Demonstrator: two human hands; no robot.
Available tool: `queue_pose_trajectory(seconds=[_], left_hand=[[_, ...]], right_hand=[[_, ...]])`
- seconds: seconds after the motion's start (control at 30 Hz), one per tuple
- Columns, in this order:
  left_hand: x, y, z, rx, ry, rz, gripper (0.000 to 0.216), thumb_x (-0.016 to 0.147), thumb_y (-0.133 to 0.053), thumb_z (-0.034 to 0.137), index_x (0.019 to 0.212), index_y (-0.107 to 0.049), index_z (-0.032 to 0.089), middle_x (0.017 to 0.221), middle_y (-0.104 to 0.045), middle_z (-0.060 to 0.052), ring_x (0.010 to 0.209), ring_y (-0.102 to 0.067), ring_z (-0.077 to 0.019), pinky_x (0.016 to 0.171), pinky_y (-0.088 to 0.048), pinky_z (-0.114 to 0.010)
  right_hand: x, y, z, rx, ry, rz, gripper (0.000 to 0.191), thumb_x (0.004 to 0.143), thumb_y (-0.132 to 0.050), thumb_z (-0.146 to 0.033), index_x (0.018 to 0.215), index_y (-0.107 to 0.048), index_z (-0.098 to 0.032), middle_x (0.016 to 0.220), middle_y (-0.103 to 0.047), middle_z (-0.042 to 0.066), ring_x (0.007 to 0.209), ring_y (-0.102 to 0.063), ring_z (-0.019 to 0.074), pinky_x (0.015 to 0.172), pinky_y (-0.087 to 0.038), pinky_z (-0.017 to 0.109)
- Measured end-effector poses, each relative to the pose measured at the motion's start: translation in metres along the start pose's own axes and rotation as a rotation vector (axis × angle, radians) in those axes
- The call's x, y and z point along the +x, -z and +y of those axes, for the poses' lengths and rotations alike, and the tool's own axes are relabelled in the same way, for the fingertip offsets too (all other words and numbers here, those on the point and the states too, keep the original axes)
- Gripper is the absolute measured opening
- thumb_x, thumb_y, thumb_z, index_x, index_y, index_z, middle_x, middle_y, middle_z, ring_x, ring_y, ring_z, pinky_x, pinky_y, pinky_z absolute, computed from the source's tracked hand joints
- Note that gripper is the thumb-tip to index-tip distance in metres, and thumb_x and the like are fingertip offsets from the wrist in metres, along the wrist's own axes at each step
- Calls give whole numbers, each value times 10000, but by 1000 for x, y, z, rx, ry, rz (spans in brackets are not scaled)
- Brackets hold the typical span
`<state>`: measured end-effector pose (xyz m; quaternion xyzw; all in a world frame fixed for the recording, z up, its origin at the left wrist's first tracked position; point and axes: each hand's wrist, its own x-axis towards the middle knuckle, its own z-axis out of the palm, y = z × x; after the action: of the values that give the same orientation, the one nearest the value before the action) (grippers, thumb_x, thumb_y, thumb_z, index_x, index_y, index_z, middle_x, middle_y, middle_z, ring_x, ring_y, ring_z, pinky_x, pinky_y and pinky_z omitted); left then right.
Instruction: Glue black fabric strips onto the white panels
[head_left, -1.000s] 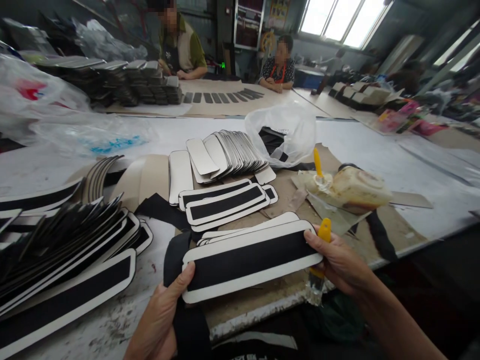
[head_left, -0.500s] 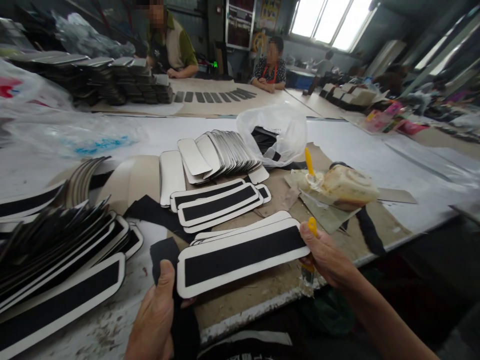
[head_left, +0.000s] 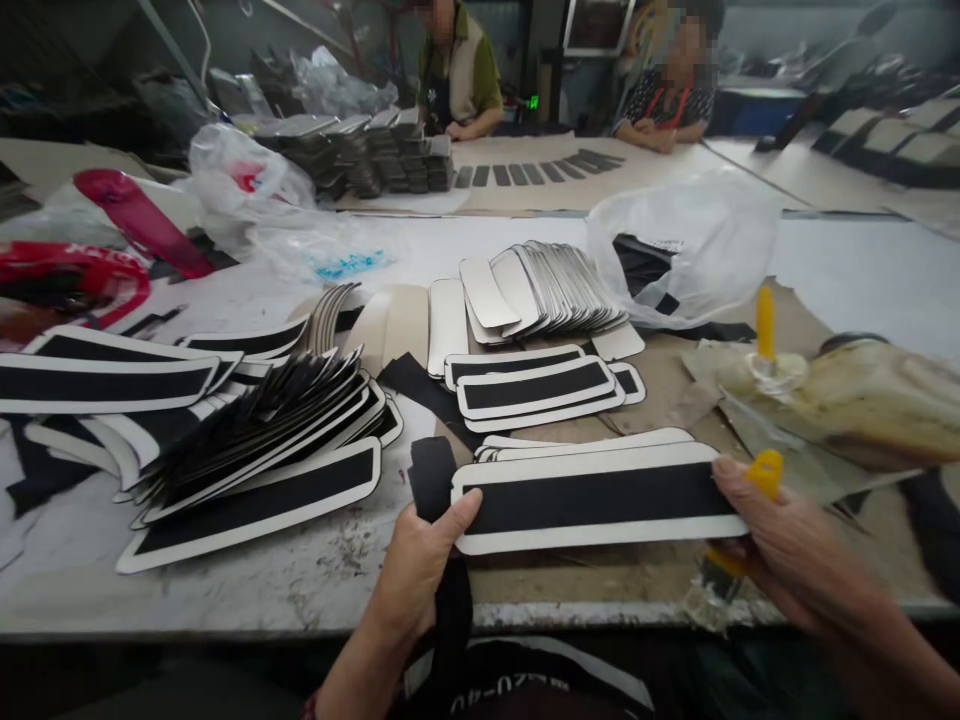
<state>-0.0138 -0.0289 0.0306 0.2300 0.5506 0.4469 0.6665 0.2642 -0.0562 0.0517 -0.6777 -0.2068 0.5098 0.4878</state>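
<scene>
A long white board with a black fabric strip (head_left: 596, 500) is held level over the table's front edge. My left hand (head_left: 420, 565) pinches its left end, thumb on top, together with loose black fabric strips (head_left: 442, 560) that hang down. My right hand (head_left: 787, 545) grips its right end and also holds a yellow-handled glue brush (head_left: 739, 520). More white boards (head_left: 585, 445) lie just under it.
A fanned pile of finished strips (head_left: 255, 450) lies at the left. Bare white pieces (head_left: 540, 290) fan out behind, beside a clear plastic bag (head_left: 690, 245). A glue pot with a yellow brush (head_left: 765, 355) stands at the right. Two people sit at the far table.
The view has swung left, showing more of the left piles. The board now sits level, and my left thumb has returned to its left end.
</scene>
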Motion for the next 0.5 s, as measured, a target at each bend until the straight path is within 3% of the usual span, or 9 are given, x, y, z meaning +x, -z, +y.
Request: queue_pose_trajectory(seconds=[0.1, 0.2, 0.33, 0.5], left_hand=[[-1, -1, 5, -161, 184, -76, 439, 693, -733, 260, 1092, -617, 118, 899, -729, -113, 840, -681, -274, 808, -538, -404], [0, 0, 8, -198, 296, -21, 422, 683, -736, 218, 1075, -624, 107, 793, -734, -112, 784, -691, -290, 788, -547, -443], [6, 0, 14, -176, 240, -10, 456, 678, -745, 234, 1107, -628, 130, 855, -735, -106, 855, -680, -291, 829, -537, -419], [19, 0, 21, -108, 76, 81, 503, 663, -764, 288, 1140, -622, 219, 969, -725, -48, 970, -648, -261, 887, -512, -359]], right_hand=[[-3, -7, -4, 160, -109, -7, 449, 646, -743, -494, 565, -431, -181, 439, -365, -79, 379, -278, 33, 326, -296, 145], [-2, -11, -7, 253, -145, -26, 406, 664, -743, -455, 565, -456, -186, 435, -355, -76, 371, -271, 33, 322, -300, 150], [4, -14, -11, 229, -66, -40, 369, 693, -717, -453, 610, -465, -197, 478, -360, -73, 383, -269, 43, 319, -283, 162], [14, -16, -14, -57, 116, -124, 410, 726, -650, -542, 653, -467, -183, 514, -376, -74, 420, -318, 47, 357, -276, 161]])
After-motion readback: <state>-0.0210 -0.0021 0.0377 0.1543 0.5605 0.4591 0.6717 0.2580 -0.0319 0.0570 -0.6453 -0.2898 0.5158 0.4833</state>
